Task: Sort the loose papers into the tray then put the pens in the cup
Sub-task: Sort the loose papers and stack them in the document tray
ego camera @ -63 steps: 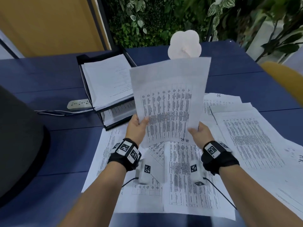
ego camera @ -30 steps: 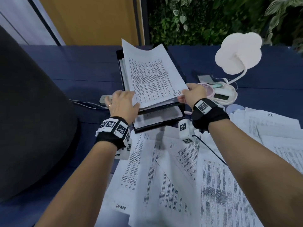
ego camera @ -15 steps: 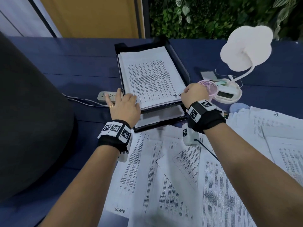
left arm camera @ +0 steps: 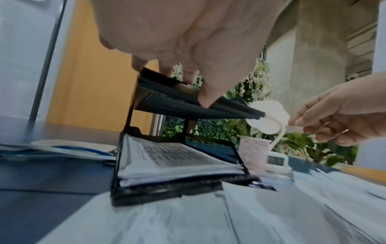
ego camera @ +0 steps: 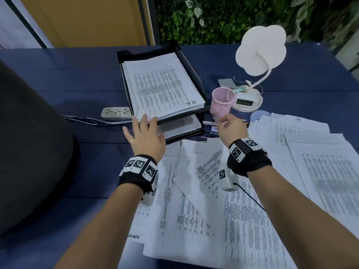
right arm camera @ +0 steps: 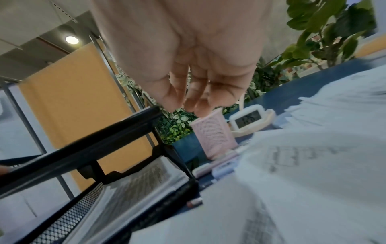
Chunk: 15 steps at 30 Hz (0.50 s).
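Note:
A black two-tier tray (ego camera: pixel 139 53) holds a stack of printed papers (ego camera: pixel 161 88) on its top tier and more on the lower tier (left arm camera: pixel 177 156). My left hand (ego camera: pixel 147 123) lies with straight fingers on the top tier's front edge, holding nothing. My right hand (ego camera: pixel 223 123) hovers empty with relaxed fingers just in front of the pink mesh cup (ego camera: pixel 223 101), to the right of the tray. Pens (ego camera: pixel 210 123) lie on the table between the tray and the cup. Many loose papers (ego camera: pixel 213 200) cover the near and right side of the table.
A white desk lamp (ego camera: pixel 260 53) with a clock base (ego camera: pixel 245 100) stands behind the cup. A power strip (ego camera: pixel 116 112) with cables lies left of the tray. A large dark rounded object (ego camera: pixel 29 142) fills the left edge. Plants line the back.
The sheet held up earlier now lies on the top tier's stack. My right hand has left the tray's corner and moved right, to in front of the cup. My left hand stays at the front edge.

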### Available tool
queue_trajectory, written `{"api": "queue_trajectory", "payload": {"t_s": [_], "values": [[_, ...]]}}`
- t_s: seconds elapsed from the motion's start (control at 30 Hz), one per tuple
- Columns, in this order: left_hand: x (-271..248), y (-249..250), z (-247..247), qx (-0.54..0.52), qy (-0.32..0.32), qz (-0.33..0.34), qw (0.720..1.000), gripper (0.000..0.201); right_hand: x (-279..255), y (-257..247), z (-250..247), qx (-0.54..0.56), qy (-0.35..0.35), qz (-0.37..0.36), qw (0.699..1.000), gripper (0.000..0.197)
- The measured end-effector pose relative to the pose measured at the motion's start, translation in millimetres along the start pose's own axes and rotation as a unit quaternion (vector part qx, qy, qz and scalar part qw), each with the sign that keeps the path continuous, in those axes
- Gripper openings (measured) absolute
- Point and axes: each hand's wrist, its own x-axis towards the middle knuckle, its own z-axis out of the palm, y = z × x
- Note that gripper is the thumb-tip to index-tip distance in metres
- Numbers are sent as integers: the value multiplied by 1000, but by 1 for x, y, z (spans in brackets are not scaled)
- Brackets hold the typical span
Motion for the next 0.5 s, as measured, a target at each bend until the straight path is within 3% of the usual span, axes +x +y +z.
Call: {"api": "queue_trajectory", "payload": {"t_s": [0.2, 0.4, 0.5], "values": [[-40, 36, 14, -4, -33, 81, 996, 55, -28, 63, -7, -49, -68, 93, 992, 27], [-65, 69, 29, -88, -159, 101, 978, 49, -53, 108, -25, -125, -114, 162, 972, 35], [-78, 85, 43, -177, -253, 74, 948, 48, -64, 127, -35, -198, -141, 191, 951, 39]]}}
